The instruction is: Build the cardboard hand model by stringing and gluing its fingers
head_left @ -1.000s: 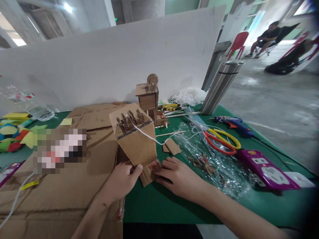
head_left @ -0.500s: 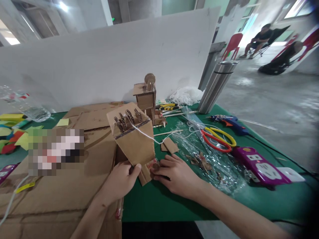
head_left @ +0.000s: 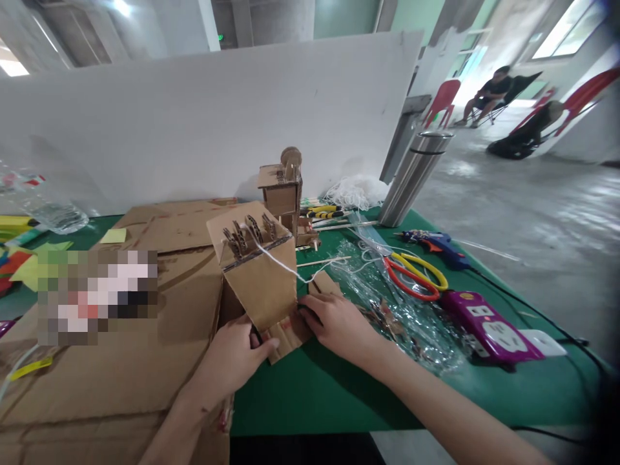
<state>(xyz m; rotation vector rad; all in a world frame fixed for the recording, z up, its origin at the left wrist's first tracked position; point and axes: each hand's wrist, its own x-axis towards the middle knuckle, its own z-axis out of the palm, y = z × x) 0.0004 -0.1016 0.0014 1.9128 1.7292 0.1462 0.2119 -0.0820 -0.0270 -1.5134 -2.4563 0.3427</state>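
Observation:
A cardboard model [head_left: 264, 284] stands tilted in front of me, with corrugated slats on its top and a white string running off to the right. Its lower flap [head_left: 287, 336] spreads over the green table. My left hand [head_left: 241, 345] is closed on the lower left corner, thumb lying over the flap. At the lower right edge, the curled fingers of my right hand [head_left: 334, 321] hold the model; their tips are partly hidden. Small cardboard scraps [head_left: 324, 284] lie just beyond this hand. Another cardboard construction [head_left: 283, 190] with a round piece on top stands behind.
Flat cardboard sheets [head_left: 179, 361] cover the left side. On the right are crumpled clear plastic [head_left: 402, 323], scissors [head_left: 421, 274], a blue glue gun [head_left: 436, 248], a purple power strip [head_left: 494, 332] and a steel flask [head_left: 414, 181]. A person [head_left: 491, 93] sits far off.
My right hand has shifted up slightly, from the flap's front to the model's lower right edge. My left hand keeps its hold, and the view has turned a little right.

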